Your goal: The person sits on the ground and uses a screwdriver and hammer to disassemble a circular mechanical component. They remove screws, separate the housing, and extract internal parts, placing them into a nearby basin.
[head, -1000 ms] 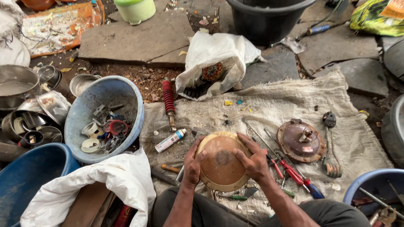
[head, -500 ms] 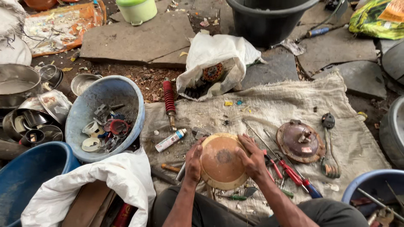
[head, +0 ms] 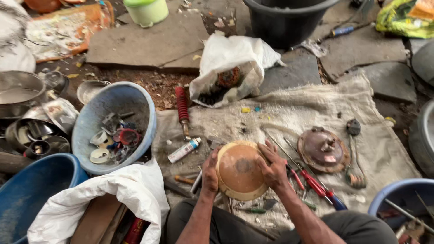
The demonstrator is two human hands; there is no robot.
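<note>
- The left hand (head: 209,174) is wrapped on the left edge of a round, brown, dusty metal bowl (head: 239,171). Its fingers are shut on the rim.
- The right hand (head: 272,166) is shut on the right edge of the same bowl, with the fingers spread over the top.
- The bowl sits between both hands, turned so its rounded back faces up. It is just in front of the person's knees, over a pale sack cloth (head: 307,113) spread on the ground.
- Two hands on two sides seem to keep the bowl steady, so it cannot tip or roll.
- Both forearms come up from 6 o'clock and lean in toward each other. The wrists bend in around the bowl.
- At 3 o'clock from the bowl lie red-handled screwdrivers (head: 312,180), close to the right hand, likely so they are easy to grab.
- Farther out at 3 o'clock rests a rusty round lid (head: 323,151), flat on the cloth.
- At 10 o'clock lies a small white tube (head: 184,150), and past it a red spring part (head: 181,105).
- At 9 o'clock stands a blue tub (head: 90,129) full of small bits.
- At 12 o'clock sits a white bag (head: 235,56).
</note>
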